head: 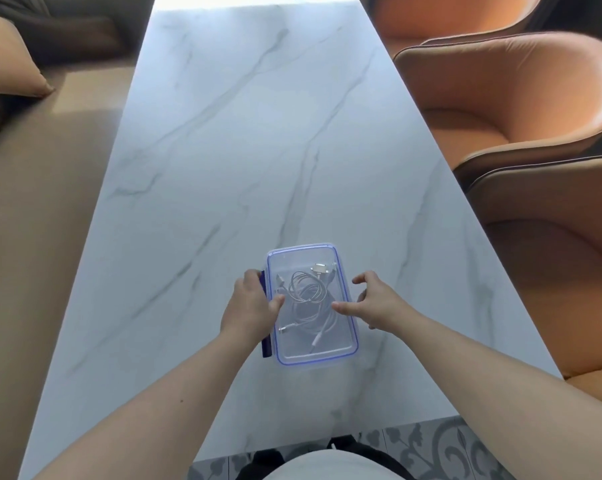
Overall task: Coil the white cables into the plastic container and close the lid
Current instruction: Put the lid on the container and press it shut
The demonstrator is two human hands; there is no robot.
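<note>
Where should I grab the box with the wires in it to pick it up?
Probably by its two long sides, reaching down from above. The container lies flat on the table, and its clear lid is smooth on top, with no handle to hold.

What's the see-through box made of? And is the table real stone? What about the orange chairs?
The box looks like clear glossy plastic; the white cables show through it. The table looks like polished white marble with grey veins, but could be imitation. The chairs look like smooth leather or fake leather, with a soft shine and seamed edges.
</note>
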